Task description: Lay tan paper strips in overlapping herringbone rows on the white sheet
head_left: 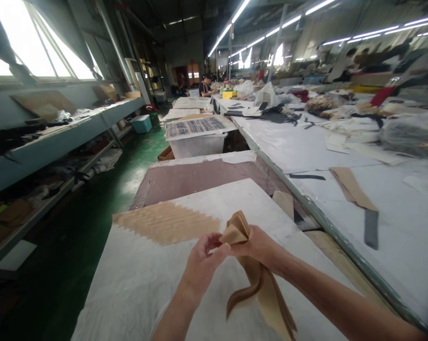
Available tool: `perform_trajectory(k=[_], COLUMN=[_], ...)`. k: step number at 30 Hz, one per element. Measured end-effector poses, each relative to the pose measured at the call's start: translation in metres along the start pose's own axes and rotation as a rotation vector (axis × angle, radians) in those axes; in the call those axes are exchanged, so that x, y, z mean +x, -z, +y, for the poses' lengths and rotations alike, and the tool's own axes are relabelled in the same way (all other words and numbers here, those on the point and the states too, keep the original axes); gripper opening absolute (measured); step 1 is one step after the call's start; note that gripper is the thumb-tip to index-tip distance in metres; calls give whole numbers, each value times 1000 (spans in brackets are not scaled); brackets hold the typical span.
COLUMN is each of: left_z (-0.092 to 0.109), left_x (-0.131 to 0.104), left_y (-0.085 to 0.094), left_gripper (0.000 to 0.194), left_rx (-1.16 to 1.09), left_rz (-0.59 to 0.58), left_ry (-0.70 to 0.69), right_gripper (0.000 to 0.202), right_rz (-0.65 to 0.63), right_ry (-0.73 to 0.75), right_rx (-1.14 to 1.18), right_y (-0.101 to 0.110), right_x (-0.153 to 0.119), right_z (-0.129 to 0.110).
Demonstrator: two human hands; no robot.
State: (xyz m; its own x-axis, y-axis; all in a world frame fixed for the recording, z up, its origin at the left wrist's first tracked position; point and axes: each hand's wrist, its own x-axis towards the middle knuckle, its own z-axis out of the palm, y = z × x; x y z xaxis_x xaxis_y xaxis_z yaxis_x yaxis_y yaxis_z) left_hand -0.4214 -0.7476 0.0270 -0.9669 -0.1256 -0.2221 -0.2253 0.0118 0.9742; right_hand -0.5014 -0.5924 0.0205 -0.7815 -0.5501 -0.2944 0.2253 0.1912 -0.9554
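Note:
A bundle of tan fabric strips (251, 272) is wrapped in the fingers of my right hand (261, 246), its long ends hanging down over the board. At the bundle's upper folded end, my left hand (207, 258) pinches the edge of a strip between thumb and fingers. Below both hands lies a board with a white cover (146, 279). On its far left part, more tan strips (164, 221) are laid out overlapping in a stepped fan, just beyond my left hand.
To the right runs a long white table (327, 218) with a metal edge, holding a tan strip (352, 187), a dark grey strip (371, 229) and plastic-wrapped piles. Ahead stand a brown board (192, 177) and a white bin (197, 146). A person (204, 86) sits farther off.

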Motion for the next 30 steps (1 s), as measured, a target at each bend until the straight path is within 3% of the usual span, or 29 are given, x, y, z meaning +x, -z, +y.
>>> perform_trajectory(k=[2, 5, 8, 14, 20, 26, 30], left_z=[-3, -9, -9, -2, -3, -9, -11], left_x=[-1, -1, -2, -5, -5, -5, -8], left_y=[-12, -16, -14, -15, -18, -14, -11], left_gripper=[41, 32, 28, 22, 25, 29, 52], left_rx=[-9, 45, 105, 227, 298, 184, -56], left_rz=[26, 121, 205, 225, 204, 82, 69], left_ry=[1, 0, -23, -9, -4, -46, 33], right_gripper=[30, 27, 30, 29, 33, 32, 37], right_rz=[66, 76, 38, -92, -214, -73, -31], right_ry=[60, 83, 70, -82, -184, -211, -146], right_rx=[-58, -47, 16, 86, 397, 473, 385], right_y=[-4, -8, -10, -5, -8, -14, -13], right_x=[-3, -7, -11, -23, -33, -33, -33], right_z=[4, 9, 13, 22, 26, 26, 23])
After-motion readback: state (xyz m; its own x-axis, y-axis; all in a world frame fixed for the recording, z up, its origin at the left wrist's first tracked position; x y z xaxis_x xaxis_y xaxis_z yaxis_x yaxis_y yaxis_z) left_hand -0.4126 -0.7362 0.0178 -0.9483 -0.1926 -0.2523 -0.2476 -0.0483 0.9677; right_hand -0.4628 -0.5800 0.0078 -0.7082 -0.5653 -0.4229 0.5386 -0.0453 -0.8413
